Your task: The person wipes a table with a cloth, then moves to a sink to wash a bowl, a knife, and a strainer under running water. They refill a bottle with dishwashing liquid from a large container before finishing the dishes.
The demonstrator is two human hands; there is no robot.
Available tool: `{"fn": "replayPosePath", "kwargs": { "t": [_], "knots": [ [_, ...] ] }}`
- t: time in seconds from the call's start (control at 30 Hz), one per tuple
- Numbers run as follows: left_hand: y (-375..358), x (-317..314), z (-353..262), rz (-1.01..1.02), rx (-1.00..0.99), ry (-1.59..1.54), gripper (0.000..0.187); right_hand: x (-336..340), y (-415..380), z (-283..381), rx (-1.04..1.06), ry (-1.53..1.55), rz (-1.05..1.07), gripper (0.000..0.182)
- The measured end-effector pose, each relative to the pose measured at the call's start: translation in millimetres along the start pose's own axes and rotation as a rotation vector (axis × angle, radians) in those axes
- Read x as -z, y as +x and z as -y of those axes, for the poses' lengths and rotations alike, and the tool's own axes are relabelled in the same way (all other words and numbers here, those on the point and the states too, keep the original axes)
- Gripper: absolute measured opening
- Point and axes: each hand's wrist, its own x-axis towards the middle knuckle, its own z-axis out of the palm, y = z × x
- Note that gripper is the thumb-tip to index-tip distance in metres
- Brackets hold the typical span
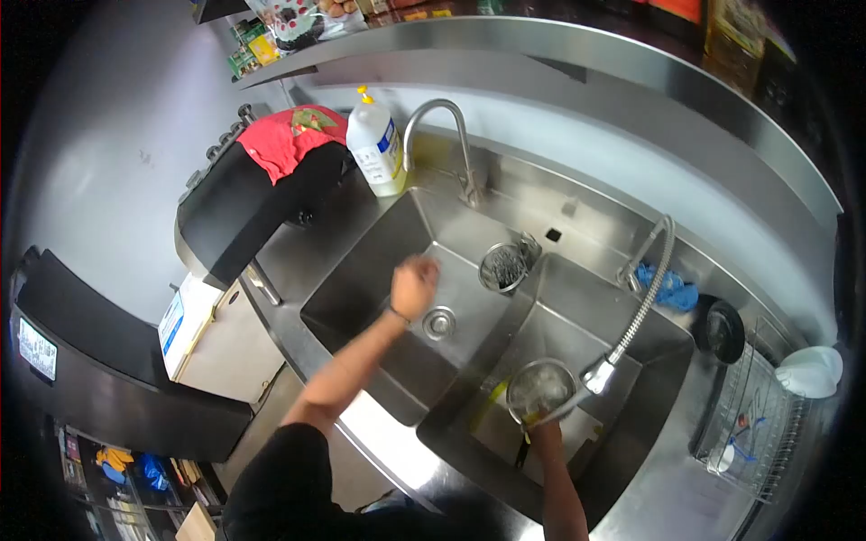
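Above the left basin of the steel sink (361,311) is my left hand (415,287), its fingers curled in; whether anything is in them is too blurred to tell. My right hand (539,433) is at the near rim of a round metal bowl (541,389) in the right basin and holds it. Water from the spray faucet (599,371) runs into the bowl. Something yellow-green and a dark handle lie beside and under the bowl. A metal scrubber sits in a small wire basket (503,268) at the divider.
A curved faucet (465,153) and a soap jug (374,149) stand behind the left basin. Blue cloth (666,288), a black pan (720,331) and a dish rack (753,415) are at right. A steel shelf (541,36) crosses above; a red cloth (289,140) covers a black appliance.
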Motion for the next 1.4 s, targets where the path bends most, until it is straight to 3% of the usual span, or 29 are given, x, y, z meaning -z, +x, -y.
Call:
{"fn": "replayPosePath", "kwargs": {
  "t": [0.07, 0.1, 0.13, 0.2, 0.3, 0.33, 0.4, 0.43, 0.47, 0.5, 0.53, 0.6, 0.63, 0.67, 0.7, 0.77, 0.8, 0.87, 0.9, 0.97, 1.03, 1.07, 1.13, 1.17, 1.23, 1.3, 1.4],
  "knots": [
    [88, 36, 27, -0.108, 0.003, 0.095, 0.010, -13, 2, -2, -0.163, -0.133, -0.045, 0.063],
    [131, 39, 68, -0.210, 0.028, 0.269, 0.024, -18, -2, 2, -0.205, -0.177, -0.118, 0.064],
    [172, 49, 93, -0.292, -0.131, 0.293, 0.040, -28, -4, -5, -0.209, -0.175, -0.127, 0.064],
    [248, 61, 130, -0.377, -0.092, 0.407, 0.065, -45, 0, -31, -0.029, -0.198, -0.434, 0.062],
    [323, 63, 160, -0.270, 0.145, 0.165, 0.077, -38, -11, -20, -0.208, -0.114, -0.359, 0.053],
    [332, 54, 178, -0.268, 0.135, 0.149, 0.077, -40, -16, -21, -0.165, -0.077, -0.334, 0.046],
    [356, 36, 212, -0.034, 0.141, -0.141, 0.076, -40, -26, -19, -0.140, -0.077, -0.269, 0.034],
    [355, 19, 222, 0.025, 0.118, 0.178, 0.069, -39, -33, -14, -0.166, -0.111, -0.226, 0.029],
    [332, 27, 183, 0.100, 0.324, 0.163, 0.057, -48, -41, -31, -0.067, -0.220, -0.276, 0.027],
    [306, 37, 144, -0.085, 0.364, 0.146, 0.049, -54, -42, -52, 0.036, -0.334, -0.328, 0.026],
    [299, 41, 128, -0.267, 0.284, 0.341, 0.049, -52, -41, -49, 0.045, -0.339, -0.350, 0.026],
    [304, 43, 147, -0.393, 0.169, 0.322, 0.075, -45, -52, -40, 0.199, -0.240, -0.610, 0.027],
    [316, 40, 170, -0.481, 0.092, 0.341, 0.085, -41, -60, -30, 0.160, -0.180, -0.584, 0.027],
    [327, 47, 180, -0.349, 0.162, 0.215, 0.096, -37, -65, -18, 0.072, -0.119, -0.481, 0.028],
    [332, 53, 178, -0.361, 0.154, 0.199, 0.096, -34, -72, -5, -0.010, -0.050, -0.382, 0.029],
    [328, 60, 172, -0.139, 0.338, 0.091, 0.079, -30, -86, 19, -0.085, 0.043, -0.249, 0.030],
    [326, 61, 169, -0.146, 0.331, 0.079, 0.079, -28, -91, 28, -0.099, 0.072, -0.210, 0.031],
    [315, 62, 166, -0.287, 0.488, -0.011, 0.056, -26, -100, 39, -0.126, 0.129, -0.155, 0.033],
    [302, 63, 166, -0.293, 0.495, -0.020, 0.056, -22, -103, 43, -0.143, 0.157, -0.138, 0.034],
    [266, 68, 156, -0.318, 0.239, -0.058, 0.035, -15, -109, 47, -0.148, 0.158, -0.141, 0.035],
    [219, 78, 127, -0.368, 0.108, -0.094, 0.030, -11, -109, 45, 0.091, -0.096, -0.316, 0.039],
    [194, 82, 115, -0.419, 0.010, -0.095, 0.028, -10, -104, 39, 0.087, -0.089, -0.326, 0.039],
    [142, 91, 93, -0.467, -0.074, -0.161, 0.029, -10, -91, 23, -0.295, 0.653, -0.116, 0.045],
    [113, 95, 82, -0.464, -0.057, -0.229, 0.032, 3, -94, 46, -0.302, 0.669, -0.129, 0.045],
    [56, 104, 68, -0.427, 0.100, -0.217, 0.033, 45, -91, 123, -0.129, 0.027, -0.062, 0.033],
    [6, 122, 33, -0.327, 0.271, -0.244, 0.037, 36, -84, 128, 0.174, 0.290, -0.191, 0.028],
    [-60, 146, -23, -0.204, 0.267, -0.212, 0.041, 47, -92, 176, 0.394, 0.330, -0.194, 0.040]
  ]
}}
